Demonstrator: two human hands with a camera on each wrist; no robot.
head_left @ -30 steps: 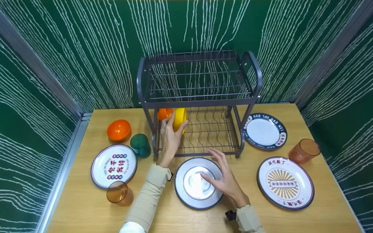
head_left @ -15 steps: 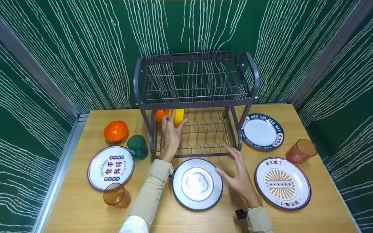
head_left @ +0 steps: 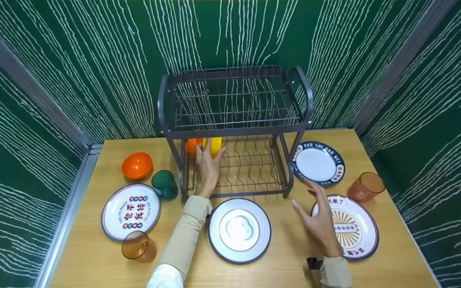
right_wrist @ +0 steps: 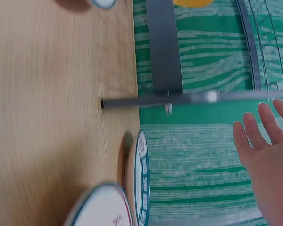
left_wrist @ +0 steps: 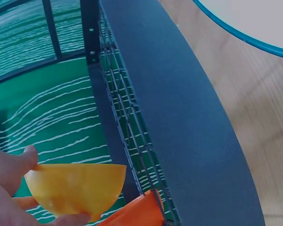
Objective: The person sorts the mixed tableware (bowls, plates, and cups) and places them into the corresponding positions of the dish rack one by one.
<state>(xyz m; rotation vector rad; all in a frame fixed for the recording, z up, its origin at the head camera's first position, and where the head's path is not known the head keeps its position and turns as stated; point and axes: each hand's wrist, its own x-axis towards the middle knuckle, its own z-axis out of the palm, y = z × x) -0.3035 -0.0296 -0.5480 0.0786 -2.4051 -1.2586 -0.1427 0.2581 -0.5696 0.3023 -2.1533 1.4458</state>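
Yellow bowl (head_left: 216,147) was at the rack's (head_left: 234,131) lower tier, near its left end, tipped on its side. My left grip (head_left: 208,170) had it pinched between thumb and fingers. Just left of it on that tier sat an orange bowl (head_left: 193,147); could not tell whether the two touched. My right grip (head_left: 319,220) hung forward of the rack's right front corner, fingers extended and spread, overlapping the sunburst plate (head_left: 360,234) in the head view.

Rack stood along the worktop's (head_left: 282,268) back edge; blue-rimmed plate (head_left: 240,231) just in front. Toward the back left corner: second orange bowl (head_left: 137,166). Green cup (head_left: 164,185) beside the rack's left front corner; red-lettered plate (head_left: 131,212) nearer the left edge, amber cup (head_left: 138,247) at its near rim. Navy-rimmed plate (head_left: 317,162) toward the back right corner, amber tumbler (head_left: 366,187) near the right edge.
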